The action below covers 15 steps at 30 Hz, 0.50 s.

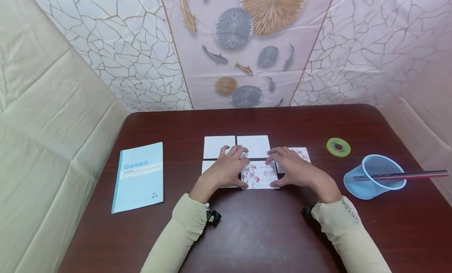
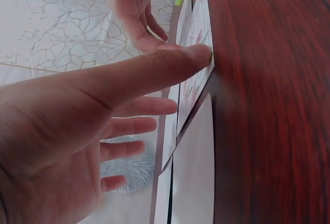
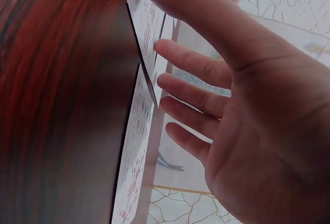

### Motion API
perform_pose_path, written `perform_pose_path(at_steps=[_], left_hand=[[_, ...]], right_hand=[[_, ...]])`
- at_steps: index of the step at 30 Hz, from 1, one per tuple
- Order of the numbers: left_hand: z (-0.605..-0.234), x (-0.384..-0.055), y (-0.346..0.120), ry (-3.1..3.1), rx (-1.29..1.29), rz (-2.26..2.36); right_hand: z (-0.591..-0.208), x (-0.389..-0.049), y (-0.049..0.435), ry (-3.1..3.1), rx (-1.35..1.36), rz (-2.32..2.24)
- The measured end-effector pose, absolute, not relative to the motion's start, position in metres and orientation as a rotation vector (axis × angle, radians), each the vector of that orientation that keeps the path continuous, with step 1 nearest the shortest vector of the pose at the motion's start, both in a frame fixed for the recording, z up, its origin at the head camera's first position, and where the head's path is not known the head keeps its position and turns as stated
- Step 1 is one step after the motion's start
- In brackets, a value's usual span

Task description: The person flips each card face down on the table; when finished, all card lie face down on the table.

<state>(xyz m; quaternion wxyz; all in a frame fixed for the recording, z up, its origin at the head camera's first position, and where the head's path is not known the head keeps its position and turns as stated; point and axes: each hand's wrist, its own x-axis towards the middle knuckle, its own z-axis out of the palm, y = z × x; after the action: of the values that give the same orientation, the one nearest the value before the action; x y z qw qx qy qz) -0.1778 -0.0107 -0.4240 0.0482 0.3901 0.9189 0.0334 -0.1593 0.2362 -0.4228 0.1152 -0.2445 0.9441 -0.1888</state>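
Cream sleeves [image 1: 176, 232] lie nearest; beyond them the flower-printed card [image 1: 257, 179] rests on the table [image 1: 254, 237], long axis left-to-right, print's top facing away. Left hand [image 1: 226, 167] and right hand [image 1: 294, 167] are loosely spread, unclenched, thumbs touching its near corners. With three white cards [image 1: 219, 143] it forms a seemingly finished two-by-two block, a second flowered card [image 1: 301, 152] remaining outside at right.

I see a dark reddish desk [image 1: 243, 237] before a pale curtain [image 1: 208, 88] printed with discs [image 1: 234, 28], fish [image 1: 214, 54] and cracked lines; creased cream cloth [image 1: 39, 147] hangs at left.
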Motion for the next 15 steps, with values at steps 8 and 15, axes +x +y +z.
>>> perform_pose_path(at_steps=[8,15], left_hand=[[-0.4215,-0.1761,-0.011,2.798,1.209,0.098],[-0.4256,-0.1763,-0.0113,2.812,1.218,0.145]], right_hand=[[-0.4219,-0.1589,0.237,2.791,-0.704,-0.544],[-0.4245,-0.1599,0.2378,2.809,-0.74,-0.594]])
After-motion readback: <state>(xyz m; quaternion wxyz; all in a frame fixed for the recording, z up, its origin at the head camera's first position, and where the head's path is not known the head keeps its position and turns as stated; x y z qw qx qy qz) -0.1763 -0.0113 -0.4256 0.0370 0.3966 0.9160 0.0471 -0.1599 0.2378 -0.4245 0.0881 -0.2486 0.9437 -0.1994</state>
